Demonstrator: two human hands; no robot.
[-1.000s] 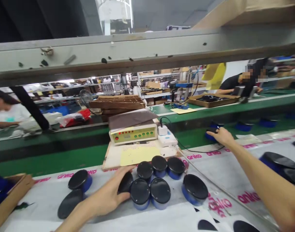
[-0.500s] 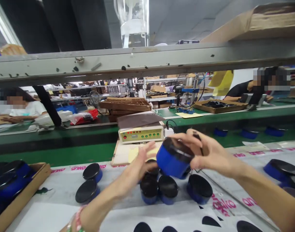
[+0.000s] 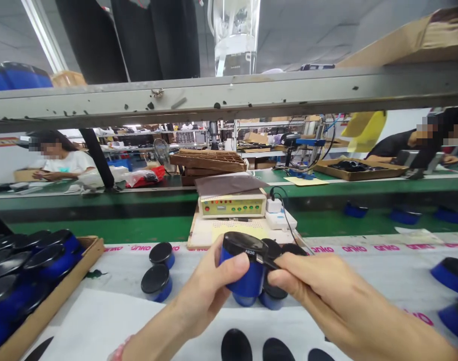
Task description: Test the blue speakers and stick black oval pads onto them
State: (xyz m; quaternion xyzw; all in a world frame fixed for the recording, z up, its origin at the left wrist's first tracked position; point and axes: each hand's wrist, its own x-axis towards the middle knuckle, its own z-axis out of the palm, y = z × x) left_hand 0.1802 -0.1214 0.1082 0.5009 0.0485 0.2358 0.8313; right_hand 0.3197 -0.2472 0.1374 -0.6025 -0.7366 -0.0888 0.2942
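My left hand [image 3: 210, 278] grips a round unit with a glossy black top and blue body [image 3: 247, 278], tilted so that a small port marked "DC5V" faces right. My right hand [image 3: 311, 286] is closed on a slim black plug [image 3: 269, 262] whose tip reaches the port. Whether it sits inside the port I cannot tell. Behind and below the held unit stand several more black-topped blue units [image 3: 273, 296], partly hidden by my hands. Two others [image 3: 156, 282] stand to the left on the printed sheeting. Black oval pieces [image 3: 236, 346] lie on white paper in front.
A cardboard tray [image 3: 95, 245] full of blue units is at the left. Ahead, a control box [image 3: 232, 206] with lights and buttons sits on a board before the green conveyor [image 3: 146, 228]. A metal shelf beam [image 3: 112, 95] crosses above. Two people work across the line.
The unit has passed from my right hand to my left, which now grips it. My right hand now holds a black plug against its port. The view has shifted slightly left.
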